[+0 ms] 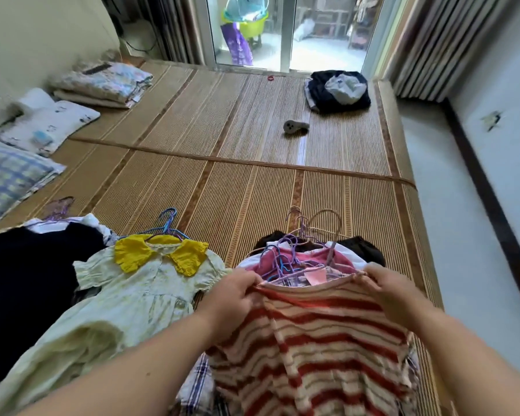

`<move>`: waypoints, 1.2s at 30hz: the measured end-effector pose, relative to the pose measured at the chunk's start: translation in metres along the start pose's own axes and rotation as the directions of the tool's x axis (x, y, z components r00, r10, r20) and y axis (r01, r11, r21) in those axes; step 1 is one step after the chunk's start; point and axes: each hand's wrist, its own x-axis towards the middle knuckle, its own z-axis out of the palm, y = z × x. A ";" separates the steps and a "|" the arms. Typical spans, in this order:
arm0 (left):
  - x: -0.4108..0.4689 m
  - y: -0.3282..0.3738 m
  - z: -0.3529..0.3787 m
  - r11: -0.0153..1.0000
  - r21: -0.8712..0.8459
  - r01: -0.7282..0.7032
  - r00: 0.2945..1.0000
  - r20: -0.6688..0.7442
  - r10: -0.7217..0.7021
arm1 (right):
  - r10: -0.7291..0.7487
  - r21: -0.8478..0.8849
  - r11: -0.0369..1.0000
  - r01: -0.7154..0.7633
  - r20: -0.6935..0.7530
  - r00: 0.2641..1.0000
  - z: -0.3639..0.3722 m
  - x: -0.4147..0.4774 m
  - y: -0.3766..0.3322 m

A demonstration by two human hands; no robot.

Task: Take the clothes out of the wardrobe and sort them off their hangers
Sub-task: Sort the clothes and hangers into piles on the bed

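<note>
Fingers (pixel 248 282) curled, pinching neckline of top (pixel 312 340) with left hand (pixel 231 295) and right hand (pixel 394 291) over mat (pixel 222 175); bedding (pixel 102 85) at left, door (pixel 327 49) beyond.

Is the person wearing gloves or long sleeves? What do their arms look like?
No gloves and no sleeves show. The left hand and right hand are bare, and both forearms are bare down to the picture's edge. I can spot no watch, bracelet or ring.

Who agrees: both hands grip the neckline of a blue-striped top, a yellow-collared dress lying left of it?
Wrong colour: the head view shows the top red-striped, not blue. The left hand and right hand do grip its neckline, the yellow-collared dress left of it.
</note>
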 end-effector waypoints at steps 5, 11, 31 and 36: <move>-0.029 0.050 -0.062 0.999 -0.041 -0.003 1.000 0.023 0.004 | -0.121 0.097 0.987 0.132 -0.112 0.986 -0.074 -0.043 -0.057; -0.074 0.084 -0.126 0.982 0.171 0.084 0.991 -0.117 -0.064 | -0.234 0.154 0.954 0.257 -0.148 0.961 -0.105 -0.074 -0.123; -0.342 0.029 -0.352 0.850 0.095 0.518 0.521 -0.824 -0.225 | -0.688 0.177 0.718 0.674 0.032 0.725 -0.011 -0.129 -0.466; -0.378 -0.046 -0.434 0.840 0.134 0.526 0.502 -0.846 -0.180 | -0.685 0.203 0.711 0.673 -0.016 0.729 0.064 -0.128 -0.558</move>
